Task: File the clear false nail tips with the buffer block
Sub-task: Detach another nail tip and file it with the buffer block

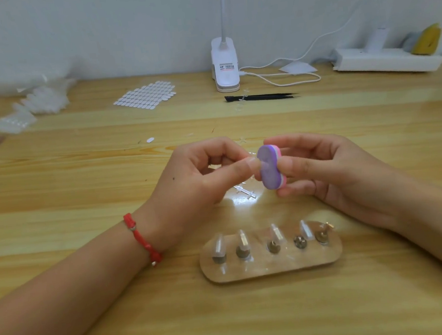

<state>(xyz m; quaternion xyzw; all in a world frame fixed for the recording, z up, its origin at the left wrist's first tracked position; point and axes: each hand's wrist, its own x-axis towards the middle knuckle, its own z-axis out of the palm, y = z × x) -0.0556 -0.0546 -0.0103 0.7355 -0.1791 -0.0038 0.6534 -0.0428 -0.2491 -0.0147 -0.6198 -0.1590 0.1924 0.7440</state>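
Both hands hover just above the bench (81,166), close together. The right hand (329,168) grips the buffer block (269,169) by its edges, with the thumb on the near side and curled fingers above and below. The block stands on edge: its long axis runs nearly upright, with the top leaning slightly left, its purple face turned toward the left hand and its pink layers toward the right palm.

The left hand (197,180) has thumb and forefinger pinched together on a clear nail tip (260,164), pressed against the upper part of the purple face. The tip is too transparent to tell which way it points.

Nearer the person lies an oval stand (271,269) whose row of pegs carries more clear tips (218,245), upright and leaning away. A clear plastic sprue (244,192) lies under the hands. Black tweezers (262,97) lie crosswise farther back, in front of a white lamp base (225,68).
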